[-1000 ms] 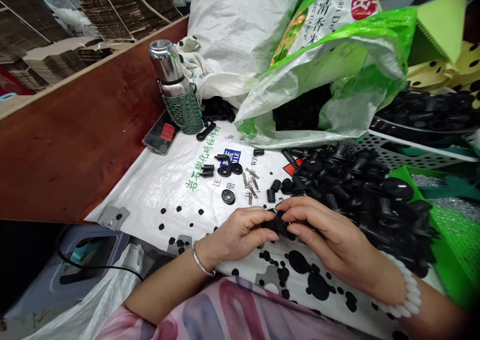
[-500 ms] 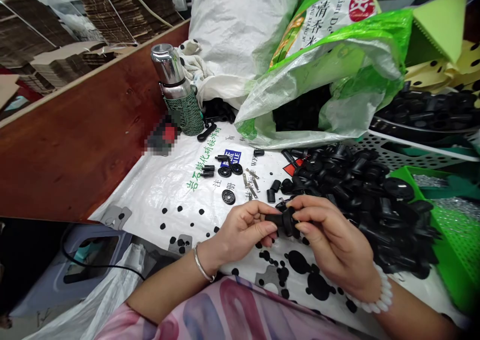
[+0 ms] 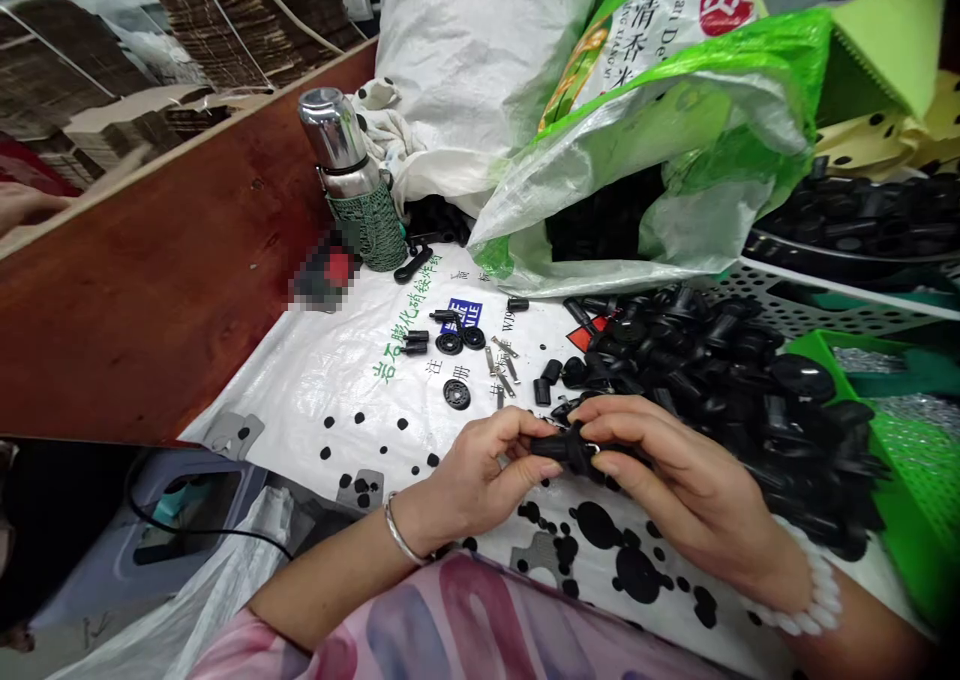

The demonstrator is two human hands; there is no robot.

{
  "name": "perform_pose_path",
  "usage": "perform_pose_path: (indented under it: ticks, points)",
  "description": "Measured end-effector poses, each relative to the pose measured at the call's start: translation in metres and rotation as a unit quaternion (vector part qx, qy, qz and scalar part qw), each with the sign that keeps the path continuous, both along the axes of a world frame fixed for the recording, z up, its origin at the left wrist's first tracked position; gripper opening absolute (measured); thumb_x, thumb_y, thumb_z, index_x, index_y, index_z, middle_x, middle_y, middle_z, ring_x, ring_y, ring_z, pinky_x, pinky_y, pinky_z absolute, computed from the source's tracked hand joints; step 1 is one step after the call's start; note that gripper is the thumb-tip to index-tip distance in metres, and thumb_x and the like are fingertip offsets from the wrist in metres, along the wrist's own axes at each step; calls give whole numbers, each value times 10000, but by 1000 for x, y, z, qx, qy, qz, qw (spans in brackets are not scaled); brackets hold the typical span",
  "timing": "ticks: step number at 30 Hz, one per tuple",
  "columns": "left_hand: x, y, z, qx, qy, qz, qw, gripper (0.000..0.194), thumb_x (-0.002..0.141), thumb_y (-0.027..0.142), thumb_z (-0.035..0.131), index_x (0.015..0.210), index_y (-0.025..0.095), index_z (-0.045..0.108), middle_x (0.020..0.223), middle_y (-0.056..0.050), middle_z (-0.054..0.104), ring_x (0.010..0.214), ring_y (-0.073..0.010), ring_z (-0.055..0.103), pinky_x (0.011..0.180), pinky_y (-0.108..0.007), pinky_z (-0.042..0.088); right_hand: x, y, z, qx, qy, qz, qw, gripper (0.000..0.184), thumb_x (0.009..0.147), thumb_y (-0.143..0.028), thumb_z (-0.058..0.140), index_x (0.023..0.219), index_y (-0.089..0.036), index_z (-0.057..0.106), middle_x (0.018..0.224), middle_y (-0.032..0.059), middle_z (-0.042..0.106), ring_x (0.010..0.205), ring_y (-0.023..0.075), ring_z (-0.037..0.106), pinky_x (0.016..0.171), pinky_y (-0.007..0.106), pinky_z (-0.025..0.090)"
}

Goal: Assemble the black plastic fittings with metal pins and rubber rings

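Note:
A black plastic part, a thin cylinder with a wider round collar, is pinched between both my hands above the white sheet. My left hand grips its cylinder end between thumb and fingers. On the collar end, my right hand closes thumb and fingertips; a small shiny bit shows there, too small to name. Just beyond the hands lie a black slotted disc, thin metal strips and short black cylinders. A big heap of black plastic parts spreads beside my right hand.
A steel thermos in a green knitted sleeve stands by the wooden board. An opened green-white sack holds black parts. At right are a green tray and a heaped pan. Another person's blurred hand appears far left.
My right hand has shifted slightly right and rolled around the collar end, and the black part has turned a little. Another person's hand has come in at the left edge.

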State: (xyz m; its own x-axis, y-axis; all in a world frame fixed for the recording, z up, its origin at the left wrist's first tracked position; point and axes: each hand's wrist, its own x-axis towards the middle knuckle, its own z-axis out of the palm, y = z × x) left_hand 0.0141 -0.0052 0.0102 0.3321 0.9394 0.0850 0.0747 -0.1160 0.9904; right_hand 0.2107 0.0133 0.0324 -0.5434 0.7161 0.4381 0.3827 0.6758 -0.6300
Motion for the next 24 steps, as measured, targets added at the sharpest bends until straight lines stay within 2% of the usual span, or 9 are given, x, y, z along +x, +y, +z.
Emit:
perform_pose_path:
  ticks: [2, 5, 9, 13, 15, 17, 20, 22, 24]
  points:
    - [0, -1, 2, -106, -77, -25, 991, 232, 769, 285, 615, 916, 121, 542, 683, -15, 578, 565, -85, 527, 534, -195, 439, 2, -1, 1, -1, 5, 10, 1000, 191, 823, -105, 522, 996, -183, 539, 1011, 83, 587, 948, 162, 580, 794, 248, 497]
    - [0, -1, 0, -225, -187, -81, 953, 287, 740, 326, 654, 897, 130, 517, 609, 8, 573, 470, -60, 509, 471, -171, 425, 1, -4, 0, -5, 33, 9, 999, 199, 822, -73, 499, 981, -184, 544, 1008, 79, 584, 942, 154, 583, 777, 236, 500]
    - [1, 1, -10, -288, -290, -143, 901, 314, 708, 332, 695, 865, 128, 515, 541, 15, 576, 384, -53, 490, 375, -138, 365, -1, -9, -2, -5, 53, 28, 998, 218, 819, -48, 468, 988, -174, 525, 1007, 85, 562, 948, 146, 571, 762, 226, 499]
    - [2, 1, -14, -368, -368, -193, 832, 322, 703, 321, 702, 876, 151, 491, 518, 45, 528, 341, -36, 409, 346, -139, 323, -1, -11, -2, 26, 47, 36, 998, 248, 798, -29, 471, 1004, -163, 514, 1014, 98, 557, 944, 155, 567, 753, 233, 499]
    - [3, 1, -10, -381, -356, -206, 828, 326, 708, 340, 691, 872, 164, 471, 520, 56, 501, 342, -32, 378, 347, -142, 307, -1, -11, -3, 40, 41, 30, 998, 249, 790, -26, 474, 996, -161, 513, 1016, 101, 559, 939, 161, 568, 749, 239, 500]
    - [5, -1, -5, -327, -286, -165, 885, 302, 733, 347, 661, 875, 162, 470, 548, 46, 497, 381, -42, 400, 377, -153, 322, -1, -11, -5, 41, 39, 20, 998, 242, 791, -28, 473, 989, -162, 510, 1020, 102, 555, 946, 162, 564, 756, 240, 497]
    - [7, -4, 0, -127, -101, -43, 986, 186, 798, 285, 577, 892, 152, 486, 669, 0, 525, 533, -79, 475, 495, -194, 387, -3, -12, -11, 25, 54, -8, 998, 226, 805, -35, 465, 983, -170, 503, 1024, 95, 541, 965, 156, 549, 784, 244, 485]
    - [8, -6, -1, 31, 17, 9, 999, 136, 817, 245, 536, 910, 154, 494, 721, -16, 527, 607, -105, 487, 561, -227, 403, -6, -13, -16, 1, 77, -36, 996, 207, 822, -48, 451, 977, -176, 503, 1026, 90, 535, 962, 150, 547, 799, 253, 479]
    - [10, -7, -4, 149, 92, 29, 984, 125, 826, 228, 510, 928, 159, 494, 730, -24, 532, 629, -124, 488, 591, -254, 406, -7, -14, -20, -29, 100, -59, 993, 181, 841, -69, 436, 963, -183, 507, 1025, 85, 536, 952, 148, 553, 799, 260, 482]
